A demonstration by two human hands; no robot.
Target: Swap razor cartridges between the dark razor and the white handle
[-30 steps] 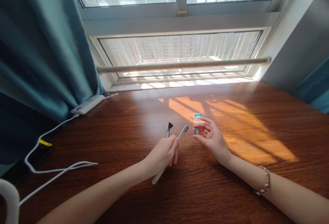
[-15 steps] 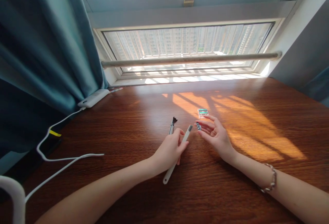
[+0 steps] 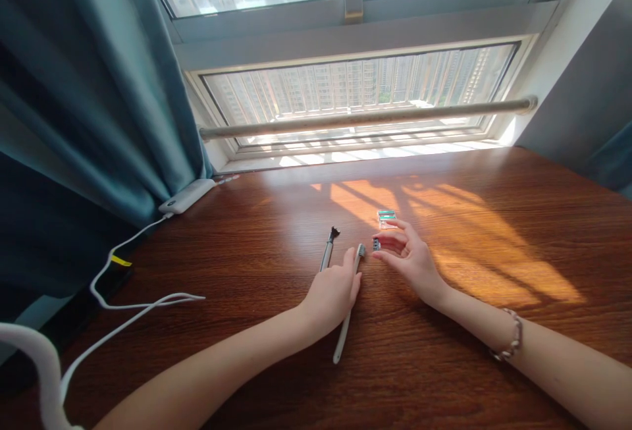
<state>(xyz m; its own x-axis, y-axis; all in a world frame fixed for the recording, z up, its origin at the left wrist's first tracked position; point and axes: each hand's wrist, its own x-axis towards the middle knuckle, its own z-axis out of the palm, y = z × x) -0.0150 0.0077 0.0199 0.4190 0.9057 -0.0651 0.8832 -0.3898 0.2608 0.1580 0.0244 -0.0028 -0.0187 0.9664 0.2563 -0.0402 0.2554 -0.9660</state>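
Note:
My left hand point(image 3: 332, 295) is closed around a light grey toothbrush point(image 3: 342, 340), whose bristle head points up and to the right. Between the thumb and fingers of my right hand point(image 3: 413, 264) is a small razor blade cartridge point(image 3: 376, 244), close to the bristles with a narrow gap between. Just beyond my left hand a grey razor handle point(image 3: 326, 253) with a black head end shows; its lower end is hidden behind the hand. A clear case with green strips point(image 3: 387, 215) lies on the table beyond my right fingers.
The brown wooden table point(image 3: 257, 239) runs to the window sill. A white power bank or power strip point(image 3: 187, 197) with a white cable point(image 3: 101, 288) sits at the left by the blue curtain point(image 3: 108, 87). A white curved tube point(image 3: 42, 364) rises at lower left.
My left hand has turned the toothbrush more upright, its bristles now facing the cartridge. The cartridge is turned in my right fingers. The camera view has shifted slightly.

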